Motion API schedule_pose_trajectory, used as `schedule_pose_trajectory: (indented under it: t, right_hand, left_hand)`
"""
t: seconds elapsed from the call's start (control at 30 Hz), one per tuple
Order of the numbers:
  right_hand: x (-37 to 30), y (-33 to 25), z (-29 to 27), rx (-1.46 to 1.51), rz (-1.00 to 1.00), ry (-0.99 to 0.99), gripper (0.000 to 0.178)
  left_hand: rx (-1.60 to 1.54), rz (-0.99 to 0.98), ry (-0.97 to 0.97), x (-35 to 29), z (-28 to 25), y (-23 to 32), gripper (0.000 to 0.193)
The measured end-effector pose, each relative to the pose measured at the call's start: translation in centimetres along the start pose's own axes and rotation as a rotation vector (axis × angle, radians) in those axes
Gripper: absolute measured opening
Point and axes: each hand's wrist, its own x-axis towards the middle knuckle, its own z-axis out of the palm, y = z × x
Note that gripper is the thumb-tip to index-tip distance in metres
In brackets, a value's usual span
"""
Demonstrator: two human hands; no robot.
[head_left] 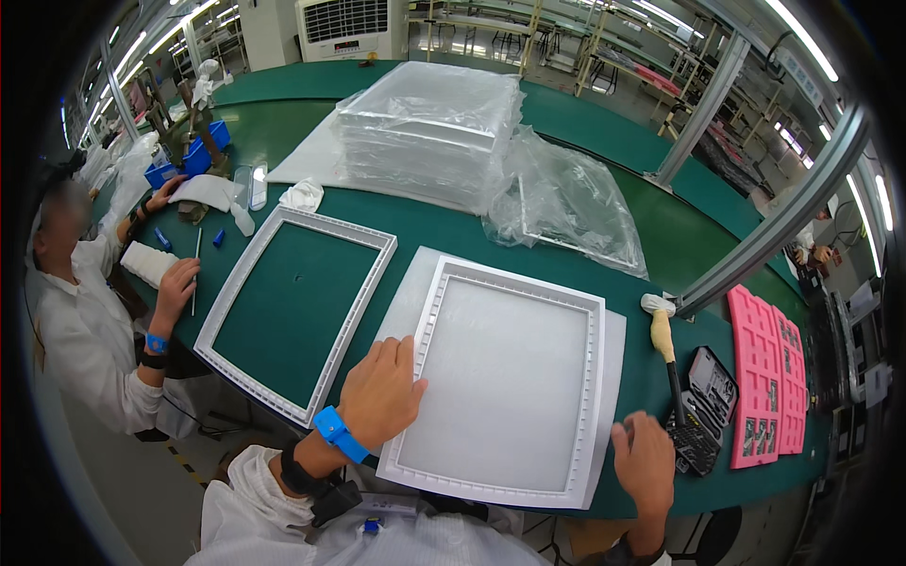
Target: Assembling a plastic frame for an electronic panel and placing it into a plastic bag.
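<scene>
A white rectangular plastic frame [597,396] with slotted inner edges lies in front of me on a white foam sheet [612,377]. My left hand [382,391] is closed over the frame's left rail, with the thumb on the inner side. A blue wrist strap [342,434] is on that arm. To the right of the frame, my right hand [646,462] hovers or rests near the table's front edge. Its fingers are loosely bent, the thumb stands apart, and no object shows in it. A second white frame [326,377] lies on the green table, left of my left hand.
Bagged white panels [425,132] are stacked at the back, beside loose clear plastic bags [576,203]. On the right lie a mallet with a wrapped head [663,338], an opened tool case [708,396] and pink trays [760,377]. A co-worker [90,311] handles parts at left.
</scene>
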Motion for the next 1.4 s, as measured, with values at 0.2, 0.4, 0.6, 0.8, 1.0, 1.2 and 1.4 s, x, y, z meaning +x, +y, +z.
schedule_pose_trajectory:
  t: [0.2, 0.4, 0.6, 0.8, 1.0, 1.2, 1.4]
  right_hand:
    - [12.3, -4.3, 1.1, -0.009, -0.639, 0.663, 0.037]
    - [20.3, -8.6, 1.2, -0.132, -0.767, 0.419, 0.019]
    - [21.2, -8.6, -0.4, 0.003, -0.875, 0.382, 0.015]
    - [14.9, -3.5, -5.3, 0.176, -0.671, 0.575, 0.015]
    - [6.0, -0.7, -2.8, 0.161, -0.416, 0.737, 0.022]
    - [0.6, -0.9, 3.0, 0.240, -0.165, 0.629, 0.024]
    - [0.7, -0.9, 5.1, 0.221, -0.076, 0.401, 0.028]
  left_hand:
    - [0.074, -0.101, -0.098, -0.7, -0.5, -0.9, 0.035]
    - [-0.079, -0.112, -0.216, -3.4, -2.3, -1.9, 0.053]
    - [-0.475, -0.118, -0.470, -7.7, -4.6, -4.4, 0.059]
    - [-0.800, -0.107, -0.369, -7.7, -5.6, -5.6, 0.067]
    - [-1.430, -0.048, -0.038, -4.4, -4.5, -3.7, 0.075]
    - [-0.636, 0.055, 0.117, 0.6, -1.5, -3.8, 0.065]
    - [-0.136, 0.097, 0.110, 2.0, 1.1, -4.9, 0.062]
